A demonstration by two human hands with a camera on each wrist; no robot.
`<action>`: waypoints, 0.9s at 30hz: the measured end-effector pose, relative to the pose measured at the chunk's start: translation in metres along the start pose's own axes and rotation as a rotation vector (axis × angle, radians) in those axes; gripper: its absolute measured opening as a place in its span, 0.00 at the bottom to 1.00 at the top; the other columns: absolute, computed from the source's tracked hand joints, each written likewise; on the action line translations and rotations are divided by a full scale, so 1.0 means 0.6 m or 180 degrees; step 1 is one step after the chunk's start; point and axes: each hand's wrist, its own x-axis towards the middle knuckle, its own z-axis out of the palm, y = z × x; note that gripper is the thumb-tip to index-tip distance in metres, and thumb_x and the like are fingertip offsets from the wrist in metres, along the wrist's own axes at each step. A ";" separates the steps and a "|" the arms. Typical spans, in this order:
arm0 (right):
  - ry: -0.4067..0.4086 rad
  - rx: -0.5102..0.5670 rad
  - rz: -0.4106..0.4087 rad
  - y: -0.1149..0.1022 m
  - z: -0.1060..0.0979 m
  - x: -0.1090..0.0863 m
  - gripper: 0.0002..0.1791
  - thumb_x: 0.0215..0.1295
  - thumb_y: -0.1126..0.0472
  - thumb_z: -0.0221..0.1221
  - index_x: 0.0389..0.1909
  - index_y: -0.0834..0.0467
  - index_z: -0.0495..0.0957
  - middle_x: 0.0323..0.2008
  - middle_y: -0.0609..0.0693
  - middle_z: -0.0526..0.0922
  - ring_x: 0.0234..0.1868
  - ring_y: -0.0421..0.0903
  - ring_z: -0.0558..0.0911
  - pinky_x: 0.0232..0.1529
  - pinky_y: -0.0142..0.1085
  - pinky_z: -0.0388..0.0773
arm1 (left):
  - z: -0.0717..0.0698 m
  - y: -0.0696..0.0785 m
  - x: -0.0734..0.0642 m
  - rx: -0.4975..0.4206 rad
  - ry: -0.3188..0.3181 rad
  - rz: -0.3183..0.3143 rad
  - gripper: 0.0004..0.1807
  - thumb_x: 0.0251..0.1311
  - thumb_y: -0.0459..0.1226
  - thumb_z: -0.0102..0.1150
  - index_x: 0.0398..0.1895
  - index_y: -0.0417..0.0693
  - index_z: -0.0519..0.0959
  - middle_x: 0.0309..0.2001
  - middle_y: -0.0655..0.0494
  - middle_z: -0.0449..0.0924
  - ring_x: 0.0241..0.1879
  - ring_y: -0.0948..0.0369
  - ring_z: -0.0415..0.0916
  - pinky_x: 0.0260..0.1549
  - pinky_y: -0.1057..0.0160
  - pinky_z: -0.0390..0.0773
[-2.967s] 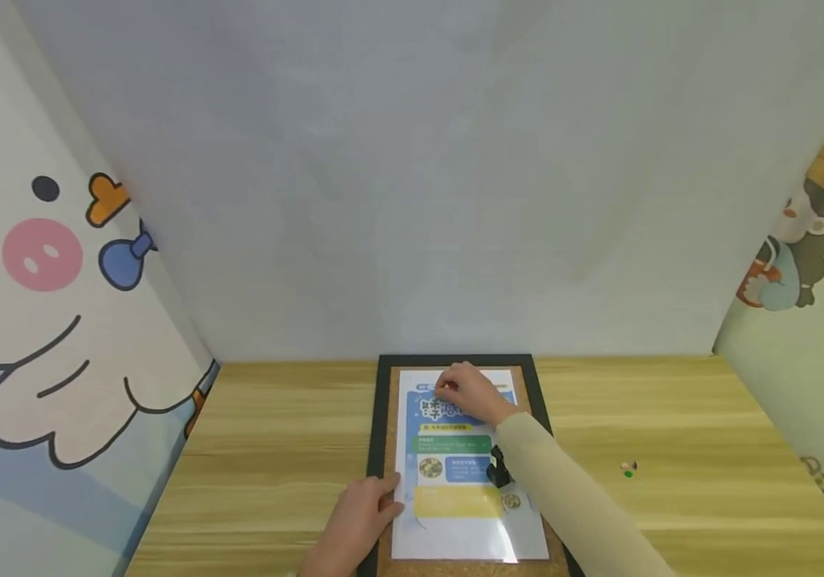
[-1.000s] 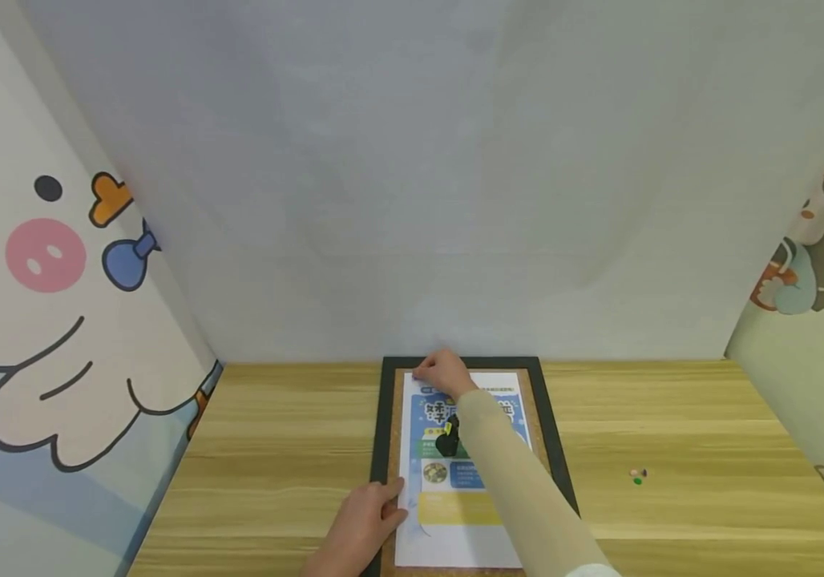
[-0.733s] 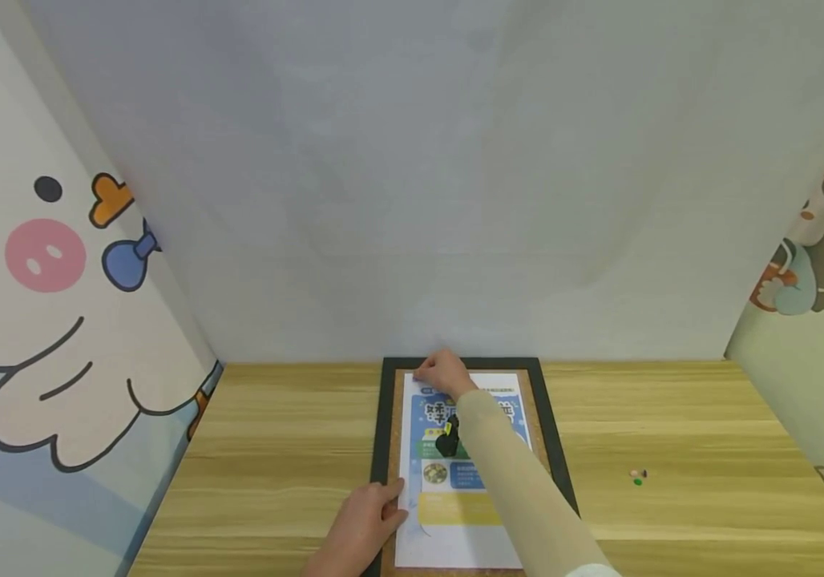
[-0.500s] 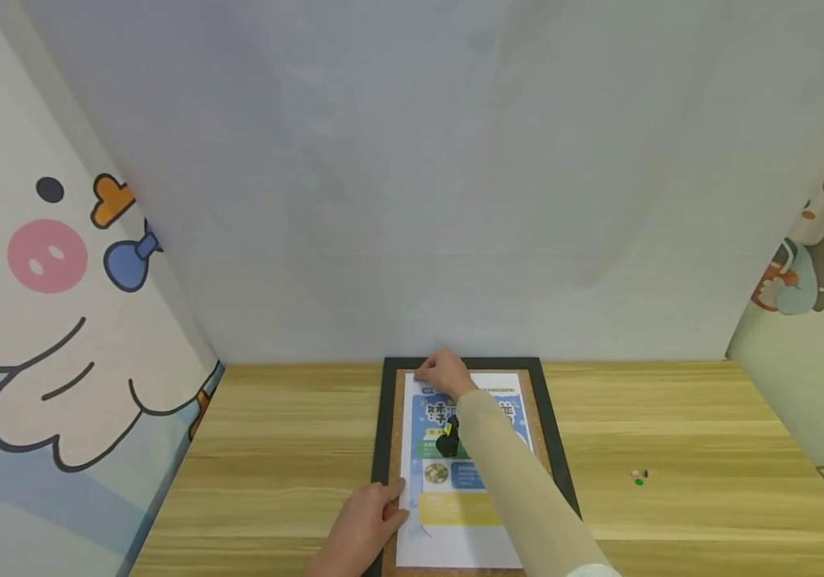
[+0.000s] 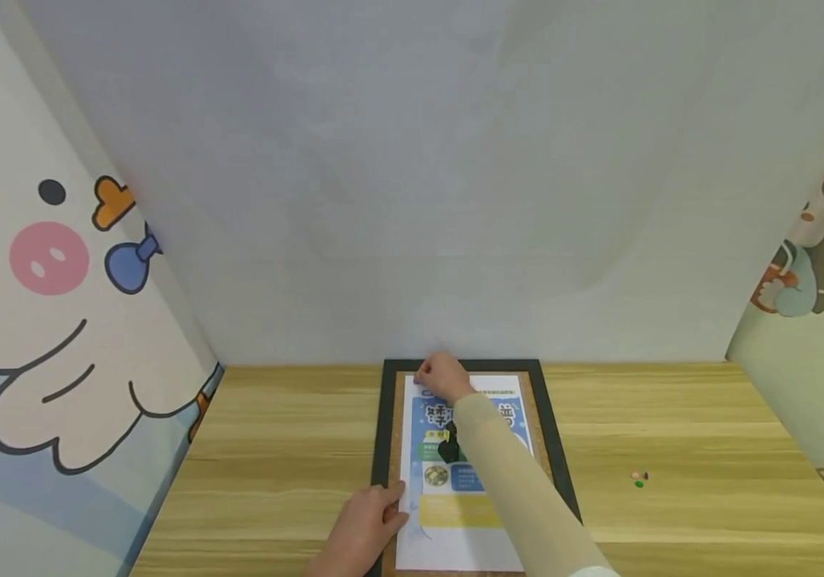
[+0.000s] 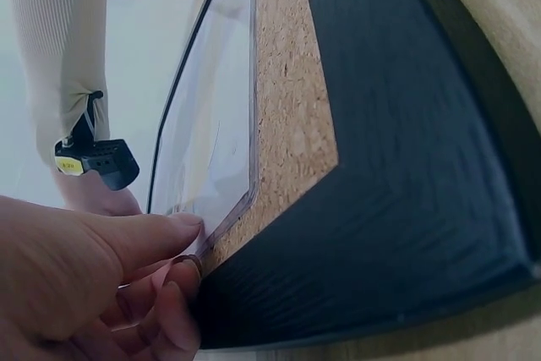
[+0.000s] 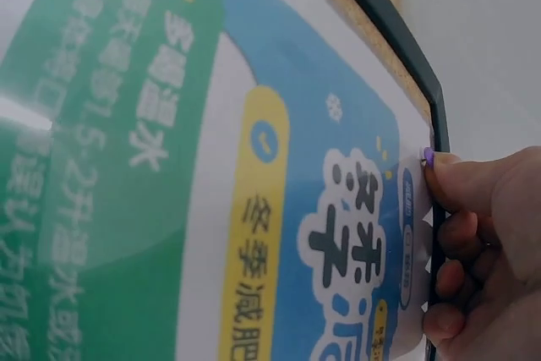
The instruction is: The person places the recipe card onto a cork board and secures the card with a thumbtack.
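A clear-covered printed poster (image 5: 455, 549) lies on a cork board (image 5: 390, 553) with a black frame (image 5: 381, 449). My right hand (image 5: 446, 375) is at the poster's far left corner. Its thumb and fingers are at a small purple pushpin (image 7: 428, 156), the thumb tip against it and the other fingers curled below. My left hand (image 5: 360, 525) rests at the poster's near left edge, its index finger and thumb reaching onto the sheet. In the left wrist view, the left thumb (image 6: 173, 230) lies on the sheet's edge beside bare cork.
On the wooden table (image 5: 679, 425) to the right lie a few tiny pins, one of them a green pin (image 5: 639, 484). A pale wall (image 5: 455, 200) stands right behind the board. A black wrist camera (image 5: 448, 442) sits under the right forearm.
Over the last seconds my right hand moved left from the poster's top middle to its far left corner. Just now its fingers have shifted slightly at the pin. My left hand has stayed put.
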 end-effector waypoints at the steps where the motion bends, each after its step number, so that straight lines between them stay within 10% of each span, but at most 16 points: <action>1: 0.0007 -0.0031 -0.0023 -0.001 0.000 0.000 0.09 0.62 0.55 0.59 0.27 0.55 0.81 0.25 0.46 0.78 0.26 0.42 0.74 0.30 0.35 0.71 | 0.000 0.000 0.000 0.0005 -0.0005 -0.0006 0.23 0.57 0.37 0.62 0.55 0.36 0.76 0.16 0.61 0.66 0.17 0.65 0.61 0.15 0.70 0.60; 27: -0.0067 -0.0301 -0.0414 -0.009 -0.009 -0.012 0.06 0.66 0.59 0.57 0.31 0.56 0.77 0.26 0.46 0.76 0.26 0.42 0.72 0.30 0.36 0.71 | 0.006 -0.005 0.002 0.0064 0.0134 0.0108 0.19 0.59 0.32 0.57 0.54 0.36 0.77 0.14 0.62 0.64 0.15 0.67 0.59 0.13 0.71 0.61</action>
